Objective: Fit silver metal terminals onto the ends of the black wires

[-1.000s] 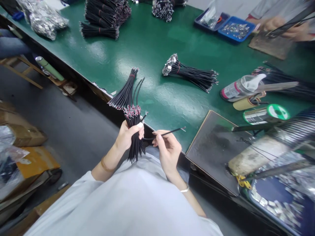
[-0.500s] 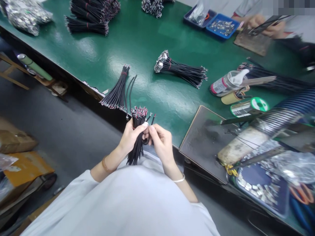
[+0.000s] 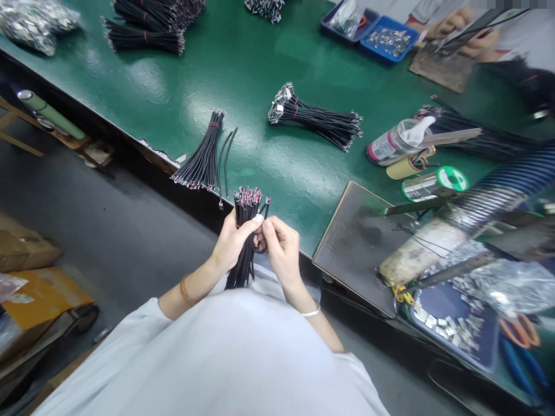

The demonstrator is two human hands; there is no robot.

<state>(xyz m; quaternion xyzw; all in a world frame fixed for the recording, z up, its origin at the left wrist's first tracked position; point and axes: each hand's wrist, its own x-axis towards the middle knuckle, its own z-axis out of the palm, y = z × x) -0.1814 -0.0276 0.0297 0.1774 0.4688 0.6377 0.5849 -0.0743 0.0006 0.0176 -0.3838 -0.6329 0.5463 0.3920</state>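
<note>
My left hand [image 3: 232, 240] is closed round a bundle of thin black wires [image 3: 245, 228] with red and bare tips pointing up, held upright just off the near edge of the green table [image 3: 260, 63]. My right hand [image 3: 281, 248] is closed too, pinching a single black wire [image 3: 265, 207] against the right side of that bundle. On the table just beyond lies a tied bundle of black wires [image 3: 202, 157] with two loose wires beside it.
Another wire bundle with metal ends [image 3: 314, 118] lies mid-table; more bundles sit at the far left. To my right are a dark work board [image 3: 355, 242], a solder spool [image 3: 433, 184], a bottle [image 3: 396, 144], a grey hose and a tray of metal parts. A co-worker's hands [image 3: 459, 32] work opposite.
My right hand, which held one wire out to the right a second ago, has brought it in against the bundle in my left hand. The view has shifted slightly.
</note>
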